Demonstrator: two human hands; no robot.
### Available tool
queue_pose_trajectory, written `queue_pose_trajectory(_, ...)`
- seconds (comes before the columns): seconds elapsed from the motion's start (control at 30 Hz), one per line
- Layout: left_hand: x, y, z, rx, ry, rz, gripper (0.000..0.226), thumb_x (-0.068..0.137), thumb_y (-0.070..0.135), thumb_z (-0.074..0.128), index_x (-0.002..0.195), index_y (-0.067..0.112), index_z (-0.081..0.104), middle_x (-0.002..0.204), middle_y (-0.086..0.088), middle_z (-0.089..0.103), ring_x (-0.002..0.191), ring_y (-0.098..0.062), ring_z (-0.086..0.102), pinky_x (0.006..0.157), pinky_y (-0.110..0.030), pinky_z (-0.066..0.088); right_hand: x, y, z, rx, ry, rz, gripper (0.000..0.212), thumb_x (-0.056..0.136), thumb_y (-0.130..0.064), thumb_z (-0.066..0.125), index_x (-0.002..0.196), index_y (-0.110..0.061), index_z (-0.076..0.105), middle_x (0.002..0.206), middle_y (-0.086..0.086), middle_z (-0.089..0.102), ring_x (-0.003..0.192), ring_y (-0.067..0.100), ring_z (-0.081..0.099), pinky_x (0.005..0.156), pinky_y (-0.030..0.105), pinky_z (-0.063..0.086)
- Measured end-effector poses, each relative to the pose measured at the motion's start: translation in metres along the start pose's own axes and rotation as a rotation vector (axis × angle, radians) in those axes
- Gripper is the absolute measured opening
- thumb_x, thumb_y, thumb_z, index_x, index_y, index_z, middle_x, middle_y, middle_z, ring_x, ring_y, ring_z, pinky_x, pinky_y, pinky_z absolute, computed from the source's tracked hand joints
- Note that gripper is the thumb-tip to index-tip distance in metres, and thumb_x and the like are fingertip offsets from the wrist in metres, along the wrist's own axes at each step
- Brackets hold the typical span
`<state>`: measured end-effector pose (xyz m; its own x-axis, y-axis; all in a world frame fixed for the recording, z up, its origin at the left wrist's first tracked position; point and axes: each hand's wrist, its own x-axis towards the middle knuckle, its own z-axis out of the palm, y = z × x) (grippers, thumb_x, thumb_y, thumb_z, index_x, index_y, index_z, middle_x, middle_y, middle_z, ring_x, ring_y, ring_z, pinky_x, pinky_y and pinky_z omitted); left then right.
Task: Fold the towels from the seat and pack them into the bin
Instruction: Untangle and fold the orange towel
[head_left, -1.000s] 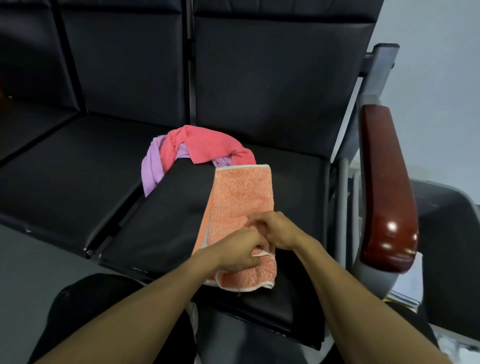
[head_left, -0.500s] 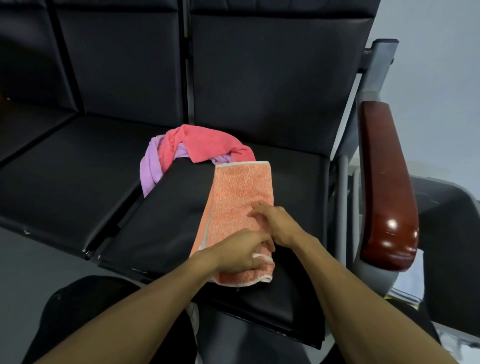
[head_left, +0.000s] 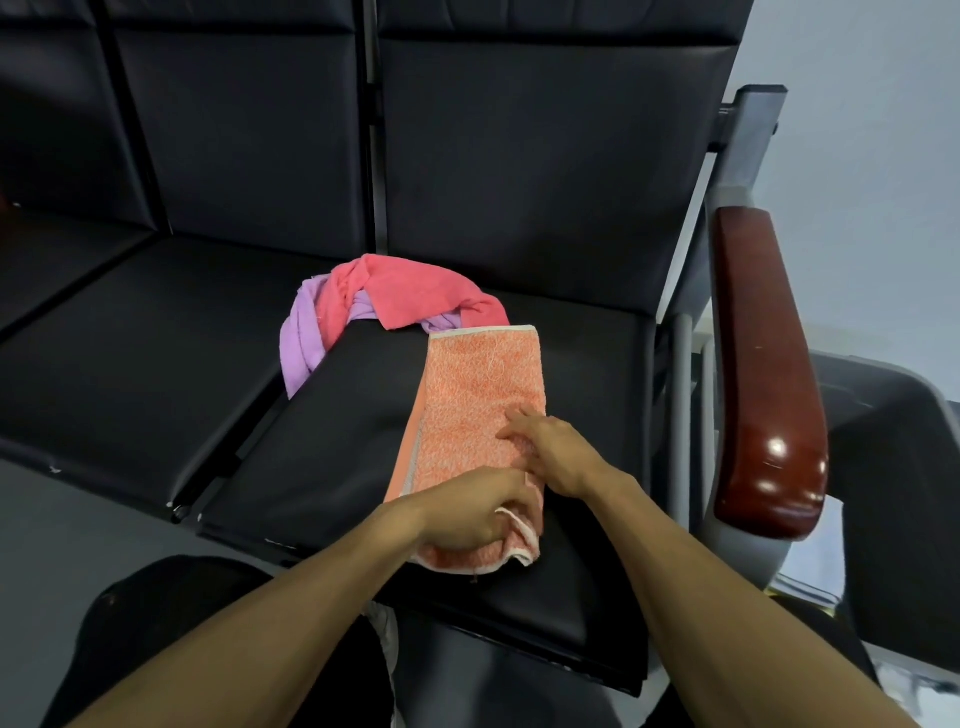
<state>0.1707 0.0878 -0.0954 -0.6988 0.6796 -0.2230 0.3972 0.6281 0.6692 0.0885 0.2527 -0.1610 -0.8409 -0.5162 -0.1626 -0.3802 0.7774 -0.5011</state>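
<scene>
A row of black padded seats fills the view, closed at the right end by a glossy reddish-brown armrest. Beyond the armrest a dark grey bin is partly seen; its inside cannot be made out.

On the right-hand seat an orange towel is laid lengthwise, already halved into a long strip with a white hem at its far end. Behind it, touching its far edge, a pink towel and a lilac towel are heaped together, unfolded.

The near end of the orange towel is gripped by the left hand, fingers curled round the bunched hem. The right hand is laid on the strip just beyond, fingers straight and pressed flat on the cloth.

Over the last second the right hand has been drawn away from the left and slid a little up the towel, while the near hem has been gathered and lifted slightly off the seat. This is judged to be the set-up for the next fold, the flat hand marking the crease line. One towel is thus part-folded, two are untouched, and nothing is seen packed.
</scene>
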Motion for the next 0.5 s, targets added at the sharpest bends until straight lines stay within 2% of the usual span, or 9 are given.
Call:
queue_pose_trajectory(0.07, 0.001, 0.002, -0.002, -0.023, 0.026, -0.007, 0.027, 0.080, -0.008, 0.056, 0.088, 0.009, 0.075, 0.081, 0.019, 0.054, 0.080, 0.007, 0.053, 0.074, -0.015, 0.039, 0.000, -0.001, -0.002, -0.008, -0.005, -0.004, 0.048, 0.094, -0.014, 0.067, 0.140, -0.021, 0.054, 0.164, 0.004, 0.023, 0.153, 0.022, 0.016, 0.123, 0.040, 0.018)
queue_pose_trajectory(0.13, 0.000, 0.006, -0.006, -0.172, -0.036, -0.042, 0.022, 0.078, -0.010, 0.057, 0.078, 0.003, 0.075, 0.076, 0.017, 0.058, 0.077, 0.006, 0.057, 0.073, -0.009, 0.040, -0.001, -0.002, -0.002, -0.012, -0.010, -0.011, 0.047, 0.094, -0.012, 0.065, 0.139, -0.021, 0.055, 0.165, 0.004, 0.022, 0.154, 0.020, 0.013, 0.123, 0.039, 0.015)
queue_pose_trajectory(0.2, -0.002, 0.006, -0.010, -0.214, -0.176, -0.059, 0.020, 0.083, -0.002, 0.060, 0.089, 0.007, 0.077, 0.086, 0.017, 0.062, 0.086, 0.005, 0.059, 0.080, -0.009, 0.042, -0.002, -0.003, -0.003, -0.001, -0.005, -0.020, 0.045, 0.094, -0.010, 0.065, 0.137, -0.020, 0.057, 0.164, 0.003, 0.024, 0.153, 0.018, 0.014, 0.122, 0.035, 0.015)
queue_pose_trajectory(0.27, -0.001, -0.004, -0.010, -0.229, -0.255, -0.116, 0.020, 0.089, 0.015, 0.064, 0.105, 0.022, 0.075, 0.100, 0.016, 0.063, 0.094, 0.006, 0.058, 0.085, -0.011, 0.042, -0.004, -0.004, -0.003, 0.087, 0.060, -0.008, 0.036, 0.093, -0.007, 0.065, 0.128, -0.018, 0.064, 0.159, 0.005, 0.037, 0.148, 0.019, 0.031, 0.116, 0.027, 0.029)
queue_pose_trajectory(0.3, 0.001, -0.009, -0.009, -0.263, -0.203, -0.154, 0.017, 0.091, 0.022, 0.064, 0.105, 0.025, 0.073, 0.101, 0.015, 0.064, 0.091, 0.005, 0.059, 0.084, -0.014, 0.045, -0.004, -0.005, -0.003, 0.145, 0.120, 0.011, 0.029, 0.093, -0.006, 0.063, 0.120, -0.017, 0.068, 0.151, 0.008, 0.048, 0.138, 0.021, 0.046, 0.108, 0.024, 0.040)
queue_pose_trajectory(0.33, 0.003, -0.013, -0.008, -0.311, -0.067, -0.195, 0.012, 0.093, 0.024, 0.063, 0.101, 0.025, 0.071, 0.097, 0.013, 0.067, 0.085, 0.003, 0.060, 0.081, -0.020, 0.049, -0.005, -0.006, -0.004, 0.183, 0.192, 0.025, 0.023, 0.094, -0.005, 0.061, 0.111, -0.016, 0.071, 0.139, 0.008, 0.058, 0.124, 0.022, 0.058, 0.097, 0.025, 0.049)
queue_pose_trajectory(0.37, 0.006, -0.019, -0.007, -0.345, 0.102, -0.240, 0.008, 0.095, 0.022, 0.061, 0.096, 0.022, 0.068, 0.089, 0.010, 0.068, 0.078, 0.000, 0.061, 0.078, -0.028, 0.052, -0.005, -0.007, -0.004, 0.188, 0.271, 0.033, 0.021, 0.094, -0.004, 0.059, 0.106, -0.016, 0.072, 0.129, 0.005, 0.062, 0.115, 0.020, 0.059, 0.089, 0.024, 0.049)
queue_pose_trajectory(0.43, 0.012, -0.035, -0.007, -0.197, 0.369, -0.335, 0.011, 0.097, 0.016, 0.057, 0.090, 0.019, 0.064, 0.085, 0.007, 0.065, 0.079, -0.008, 0.059, 0.082, -0.042, 0.053, -0.004, -0.009, -0.003, 0.198, 0.415, 0.067, 0.023, 0.093, -0.003, 0.056, 0.107, -0.014, 0.070, 0.123, 0.000, 0.051, 0.113, 0.012, 0.045, 0.090, 0.021, 0.042)
queue_pose_trajectory(0.5, 0.015, -0.051, -0.010, 0.110, 0.415, -0.451, 0.008, 0.097, 0.019, 0.058, 0.099, 0.023, 0.064, 0.104, 0.005, 0.058, 0.102, -0.016, 0.053, 0.092, -0.042, 0.047, -0.002, -0.011, -0.003, 0.276, 0.491, 0.162, 0.027, 0.094, -0.005, 0.057, 0.119, -0.013, 0.063, 0.124, 0.000, 0.038, 0.111, 0.011, 0.039, 0.096, 0.023, 0.041)
